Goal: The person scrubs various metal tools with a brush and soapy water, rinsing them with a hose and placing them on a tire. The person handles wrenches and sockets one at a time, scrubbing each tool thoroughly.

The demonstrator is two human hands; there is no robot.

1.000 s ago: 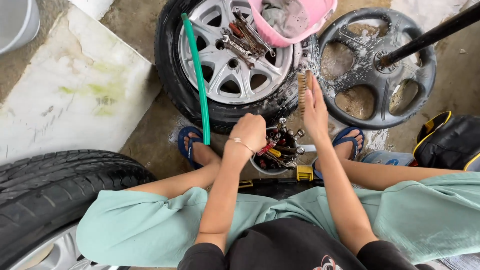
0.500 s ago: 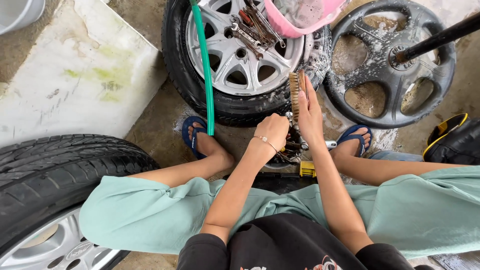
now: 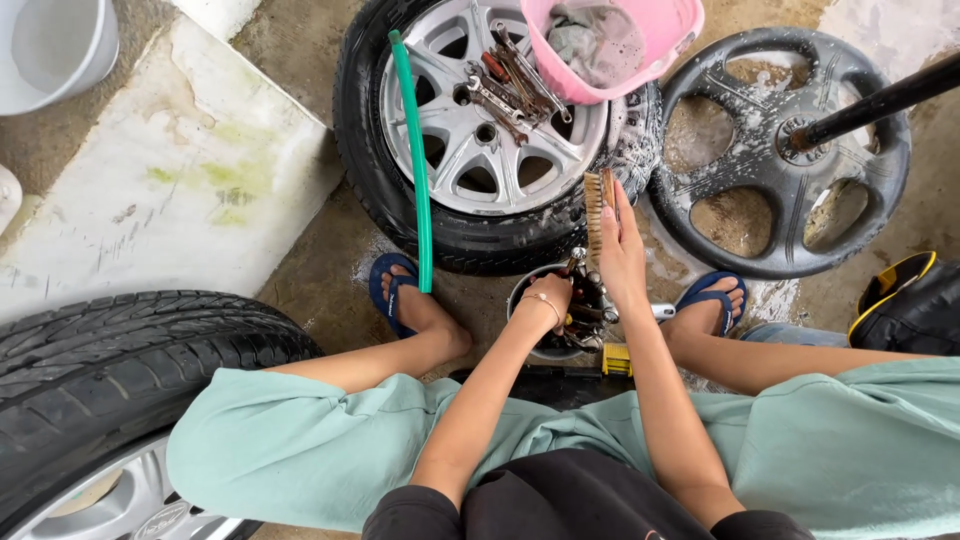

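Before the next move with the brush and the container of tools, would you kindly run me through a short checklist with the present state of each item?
1. Right hand grips the scrub brush: ok, fingers wrapped along it, bristles facing left.
2. Left hand on the container of tools: ok, it reaches inside among the metal pieces.
3. What the left hand actually grasps: cannot tell, fingers are hidden.
4. Container steady on the ground: ok, upright between the feet.
5. Green hose clear of both hands: ok, it lies across the wheel to the left.
6. Pink basin stable: cannot tell, it rests tilted on the wheel's edge.
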